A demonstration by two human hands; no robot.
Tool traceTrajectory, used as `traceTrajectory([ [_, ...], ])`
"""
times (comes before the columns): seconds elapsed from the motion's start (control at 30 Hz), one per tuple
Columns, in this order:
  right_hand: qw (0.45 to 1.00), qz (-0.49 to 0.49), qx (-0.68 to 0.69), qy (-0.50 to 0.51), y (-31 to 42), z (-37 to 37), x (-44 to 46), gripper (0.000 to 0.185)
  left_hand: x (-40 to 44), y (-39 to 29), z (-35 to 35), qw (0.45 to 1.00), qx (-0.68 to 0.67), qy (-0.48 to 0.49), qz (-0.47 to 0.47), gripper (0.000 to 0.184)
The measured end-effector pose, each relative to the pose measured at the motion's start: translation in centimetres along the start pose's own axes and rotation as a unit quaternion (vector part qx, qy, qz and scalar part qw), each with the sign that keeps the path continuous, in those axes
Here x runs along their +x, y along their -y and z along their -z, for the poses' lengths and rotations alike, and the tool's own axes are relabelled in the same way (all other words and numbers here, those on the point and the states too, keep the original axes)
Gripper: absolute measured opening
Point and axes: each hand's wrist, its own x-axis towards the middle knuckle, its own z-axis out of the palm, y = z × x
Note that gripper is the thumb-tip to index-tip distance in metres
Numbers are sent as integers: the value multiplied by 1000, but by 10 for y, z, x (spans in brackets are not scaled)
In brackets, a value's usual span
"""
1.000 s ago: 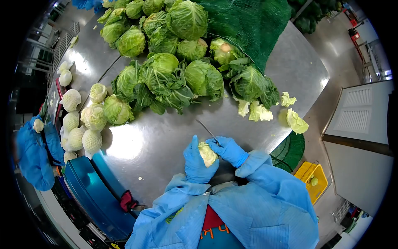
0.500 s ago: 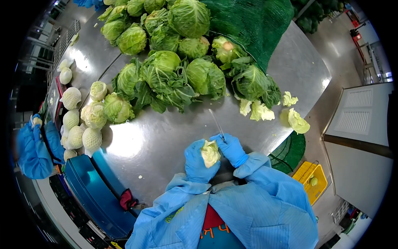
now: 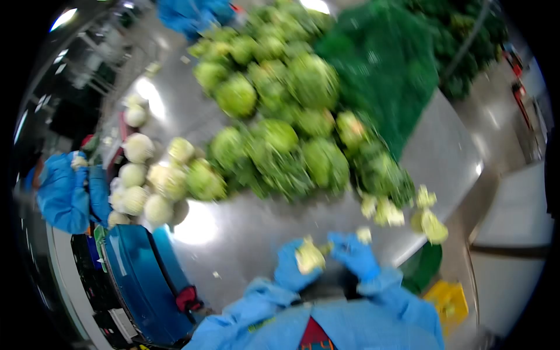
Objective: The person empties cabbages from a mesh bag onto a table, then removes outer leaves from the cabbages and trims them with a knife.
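1. head view shows the left hand [image 3: 290, 271], in a blue glove, with its fingers curved around a small pale cabbage [image 3: 309, 256]; the fingers are closed on it, and it sits over the palm, above the near edge of the table [image 3: 236, 248].
2. the right hand [image 3: 356, 256], also in a blue glove, is just beside the cabbage, at its right. its fingers are partly bent; the view is blurred here, so i cannot tell how far they are open or if they hold something.
3. a pale scrap [image 3: 364, 234] shows close by the right fingers.
4. farther on the table is a big heap of green cabbages [image 3: 274, 137], with a green net [image 3: 379, 64] at its right side.
5. loose pale leaves [image 3: 433, 227] lie near the right edge of the table.
6. at left, white round things [image 3: 158, 209] stand grouped beside some paler cabbages [image 3: 169, 182].
7. a blue bin [image 3: 137, 286] is at the left, and a yellow crate [image 3: 459, 297] is at the lower right.
8. another person in a blue sleeve [image 3: 64, 195] is at the far left.
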Motion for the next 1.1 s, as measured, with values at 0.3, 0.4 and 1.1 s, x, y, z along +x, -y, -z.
traceTrajectory([
  [0.3, 990, 101, 47, 86, -8, -26, -5, 40, 10, 29, -11, 997, 48, 57, -12, 105],
  [0.4, 981, 101, 162, 25, -11, -36, -10, 29, 10, 26, -11, 990, 132, 48, -1, 111],
  [1.1, 981, 70, -13, -181, -2, 12, -11, 37, 3, 9, 40, 983, -109, 108, 104, 80],
])
